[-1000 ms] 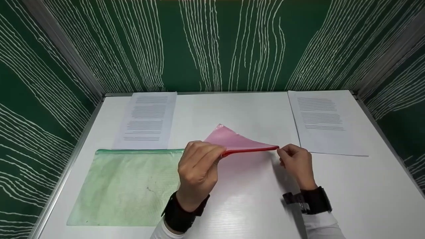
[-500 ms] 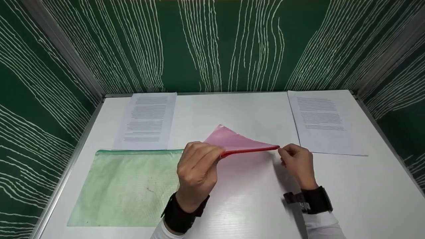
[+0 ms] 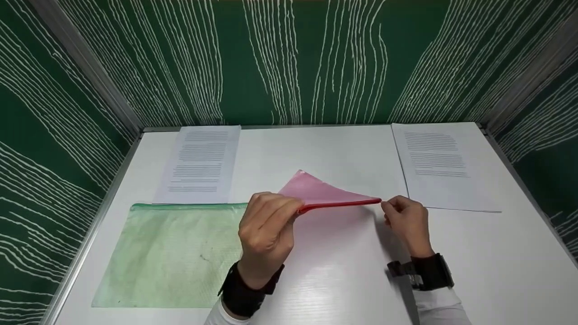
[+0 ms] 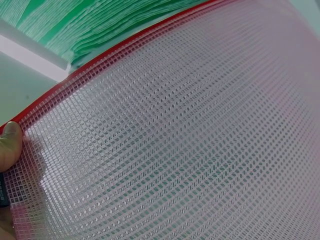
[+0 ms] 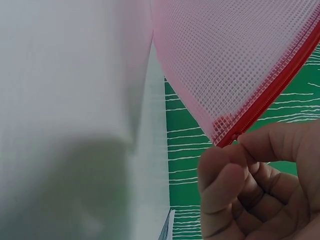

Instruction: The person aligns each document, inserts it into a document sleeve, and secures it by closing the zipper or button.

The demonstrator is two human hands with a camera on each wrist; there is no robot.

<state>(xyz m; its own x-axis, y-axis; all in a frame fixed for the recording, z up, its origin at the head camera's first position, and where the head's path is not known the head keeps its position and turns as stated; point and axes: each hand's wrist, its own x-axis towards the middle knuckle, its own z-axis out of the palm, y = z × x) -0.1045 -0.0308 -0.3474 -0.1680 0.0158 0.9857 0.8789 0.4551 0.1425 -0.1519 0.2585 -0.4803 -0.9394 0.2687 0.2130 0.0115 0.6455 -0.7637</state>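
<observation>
A pink mesh zip pouch (image 3: pixel 316 188) with a red zip edge (image 3: pixel 343 204) is raised above the table in the head view. My left hand (image 3: pixel 266 230) grips the left end of the zip edge, its fingers bent over the pouch. At the other end, my right hand (image 3: pixel 408 223) pinches the corner; the right wrist view shows thumb and finger (image 5: pixel 270 142) at the zip's tip. Mesh (image 4: pixel 170 130) fills most of the left wrist view. Left of my left hand lies a green zip pouch (image 3: pixel 171 257), flat, its right part hidden behind that hand.
Printed sheets (image 3: pixel 201 162) lie at the back left, partly next to the green pouch. More printed paper (image 3: pixel 440 167) lies at the back right. Green walls with white wavy lines (image 3: pixel 307 63) bound the white table (image 3: pixel 325 298) at the back and sides.
My right hand has shifted slightly right and my left hand slightly left, both keeping hold of the zip edge. The papers and green pouch stay put.
</observation>
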